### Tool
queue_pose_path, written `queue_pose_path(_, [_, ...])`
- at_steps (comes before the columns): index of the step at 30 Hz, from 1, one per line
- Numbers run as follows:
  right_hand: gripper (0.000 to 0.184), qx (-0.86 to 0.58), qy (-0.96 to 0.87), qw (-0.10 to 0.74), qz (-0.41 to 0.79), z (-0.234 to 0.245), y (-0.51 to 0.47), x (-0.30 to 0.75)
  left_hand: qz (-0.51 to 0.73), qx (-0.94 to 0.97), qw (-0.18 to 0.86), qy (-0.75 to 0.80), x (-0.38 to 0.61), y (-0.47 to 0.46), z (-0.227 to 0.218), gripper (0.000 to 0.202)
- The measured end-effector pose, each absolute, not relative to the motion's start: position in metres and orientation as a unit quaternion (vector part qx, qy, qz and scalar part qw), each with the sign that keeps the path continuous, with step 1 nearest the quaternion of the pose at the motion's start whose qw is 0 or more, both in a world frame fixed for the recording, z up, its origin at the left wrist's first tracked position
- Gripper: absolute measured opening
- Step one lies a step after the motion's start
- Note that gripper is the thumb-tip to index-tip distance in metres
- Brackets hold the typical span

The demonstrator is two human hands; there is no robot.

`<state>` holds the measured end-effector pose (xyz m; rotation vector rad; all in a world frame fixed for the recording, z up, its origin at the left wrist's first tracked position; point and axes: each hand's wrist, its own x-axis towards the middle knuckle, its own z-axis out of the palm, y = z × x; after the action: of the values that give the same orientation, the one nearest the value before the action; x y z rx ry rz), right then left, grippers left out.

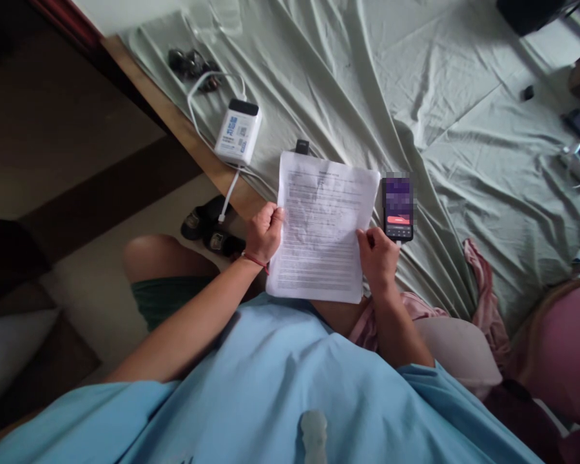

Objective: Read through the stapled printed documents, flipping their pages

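Between my two hands is a printed sheet of paper point(323, 225), slightly creased, with lines of text too small to read. My left hand point(265, 233) pinches its left edge, thumb on top. Opposite, my right hand point(379, 255) grips the right edge with curled fingers. Whether more sheets lie beneath the top one, I cannot tell. Just beyond my right hand, a smartphone point(398, 207) with a lit screen lies on the bedsheet, a white cable at its lower end. A small black object point(302, 147) shows past the paper's top edge.
A white power bank point(238, 133) with cables lies near the wooden bed edge point(188, 132). Behind it sits a dark shiny bundle point(193, 64). The wrinkled green bedsheet point(328, 77) spreads away from me. Dark shoes point(203, 219) are on the floor; pink cloth point(483, 290) lies at right.
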<state>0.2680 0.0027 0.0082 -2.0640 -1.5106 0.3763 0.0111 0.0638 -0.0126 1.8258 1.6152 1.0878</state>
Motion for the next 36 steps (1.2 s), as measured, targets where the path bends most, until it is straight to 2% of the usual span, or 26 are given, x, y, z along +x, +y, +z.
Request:
queue_pose_path(18, [0.018, -0.765, -0.584, 0.254, 0.094, 0.007, 0.005, 0.266, 0.381, 0.68, 0.196, 0.595, 0.011, 0.064, -0.016, 0.034])
queue_pose_path(28, [0.017, -0.759, -0.596, 0.224, 0.136, 0.007, 0.006, 0.266, 0.316, 0.688, 0.201, 0.621, 0.017, 0.067, -0.011, 0.034])
queue_pose_path(33, [0.021, -0.734, -0.614, 0.27, 0.111, 0.004, 0.004, 0.267, 0.362, 0.656, 0.282, 0.6, 0.018, 0.056, 0.004, 0.037])
queue_pose_path(36, [0.035, -0.711, -0.616, 0.333, 0.064, 0.002, 0.005, 0.267, 0.395, 0.626, 0.352, 0.573, 0.013, 0.044, 0.016, 0.042])
